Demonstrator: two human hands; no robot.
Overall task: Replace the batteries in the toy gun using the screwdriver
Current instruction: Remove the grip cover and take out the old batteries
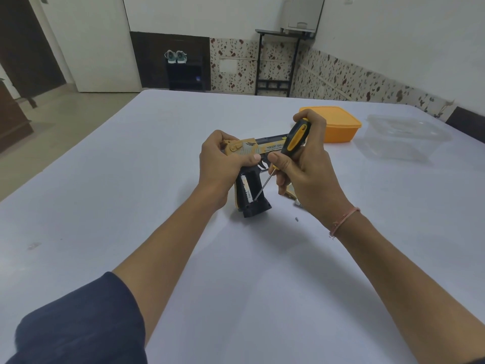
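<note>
1. Far left, just the white table (105, 206) and a dark blue sleeve (78, 324) at the bottom corner. Nothing lying on that side of the table.

2. The left hand (220, 164) is wrapped around the rear of the toy gun (252, 164), thumb pressed against its side, fingers curled over the top. So it's clamped tight on the gun, holding it with the grip pointing down onto the table.

3. The gun is tan and black, sitting mid-table between both hands. The grip's battery compartment (252, 191) is uncovered, and one battery (246, 191) is sitting in the left slot. The slot next to it looks dark, probably vacant, but it's hard to be sure from this angle.

4. The right hand (307, 169) is pinching the screwdriver (291, 145) with its black and yellow handle, fingers closed around it. The thin shaft slants down left, tip right at the bottom of the compartment.

5. Under the right hand there's a tan piece (290, 192) on the table, mostly hidden. A tiny dark screw (296, 219) lies just beside the wrist.

6. Further right, an orange container (338, 127) with its lid on, so its contents can't be seen.

7. Far right, a clear plastic container (406, 137), seemingly with nothing in it.
</note>
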